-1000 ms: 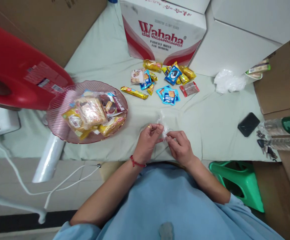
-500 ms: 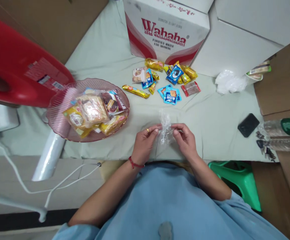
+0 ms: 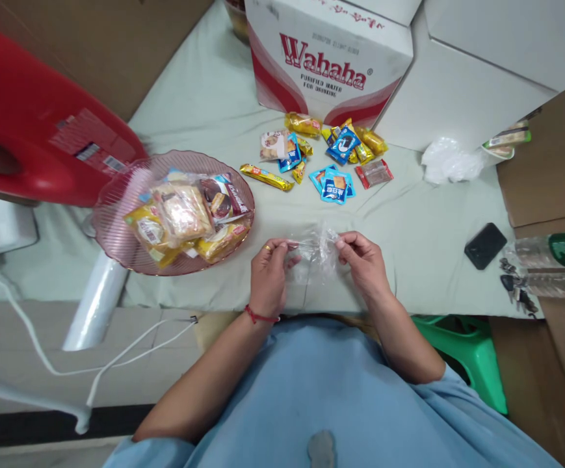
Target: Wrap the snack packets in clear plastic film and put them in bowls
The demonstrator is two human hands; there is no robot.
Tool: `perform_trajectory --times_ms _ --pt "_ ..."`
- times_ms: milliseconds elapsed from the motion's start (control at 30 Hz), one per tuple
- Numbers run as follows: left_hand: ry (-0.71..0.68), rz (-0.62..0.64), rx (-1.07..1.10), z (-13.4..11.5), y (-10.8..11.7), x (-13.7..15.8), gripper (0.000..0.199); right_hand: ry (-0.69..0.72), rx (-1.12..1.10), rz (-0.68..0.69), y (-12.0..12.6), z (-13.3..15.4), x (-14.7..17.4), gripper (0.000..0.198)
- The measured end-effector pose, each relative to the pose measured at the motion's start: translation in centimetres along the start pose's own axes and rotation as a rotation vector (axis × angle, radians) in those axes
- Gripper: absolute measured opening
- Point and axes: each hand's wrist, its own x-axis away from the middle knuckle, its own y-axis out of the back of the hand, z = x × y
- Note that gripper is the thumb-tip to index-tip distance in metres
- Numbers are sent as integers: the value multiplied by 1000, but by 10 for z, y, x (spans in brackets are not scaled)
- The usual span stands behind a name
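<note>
A clear plastic bag [image 3: 322, 250] stretches, crinkled, between my two hands above the front of the table. My left hand [image 3: 270, 270] pinches its left side between thumb and fingers. On the opposite side, my right hand [image 3: 364, 260] grips the bag's edge the same way. To the left stands a pink ribbed glass bowl [image 3: 111, 244] heaped with wrapped snacks [image 3: 184, 211]. Beyond my hands lie blue snack packets [image 3: 335, 186], a long yellow snack stick [image 3: 266, 177], a red-edged packet [image 3: 374, 173] and several yellow-wrapped pieces [image 3: 304, 125].
A Wahaha carton [image 3: 331, 65] stands behind the snacks. At left are a large red jug [image 3: 43, 123] and a plastic roll [image 3: 94, 305] jutting past the table edge. A black case [image 3: 485, 246], keys [image 3: 517, 286] and bottles [image 3: 530, 251] lie right; a green stool [image 3: 477, 364] sits below.
My hands have moved apart, the left one going further left. Between them the clear bag is now spread wider than the narrow bunched shape it had before.
</note>
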Motion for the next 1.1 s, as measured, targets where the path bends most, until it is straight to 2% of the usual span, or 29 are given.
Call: perform_trajectory --times_ms 167,267,333,433,500,533,633,700,767,833,1000,1100 --pt "14 22 1 -4 2 -6 26 34 -12 35 17 1 2 22" --pt "-72 45 -147 -3 6 -5 26 -3 -13 77 23 0 2 23" --pt "-258 95 -388 -2 7 -1 47 -15 -5 91 22 1 3 26" --pt "-632 144 -795 -2 4 5 73 39 18 137 15 7 5 29" --pt "-778 124 -966 -2 1 6 70 112 52 191 10 14 8 29" --pt "-799 120 -1005 -1 -1 4 62 148 76 226 9 17 10 29" --pt "-738 137 -949 4 -2 -5 25 172 133 268 11 21 13 31" --pt "-685 113 -867 9 -1 -11 13 89 120 185 17 18 13 36" --pt "-684 70 -814 13 0 -13 11 -21 98 90 24 13 10 41" --pt "-722 57 -773 16 0 -12 11 -106 102 80 26 8 6 46" --pt "-843 173 -662 18 -6 -3 12 -125 135 230 3 4 0 50" --pt "-811 237 -602 16 -3 -2 16 -133 106 293 -8 5 -1 46"
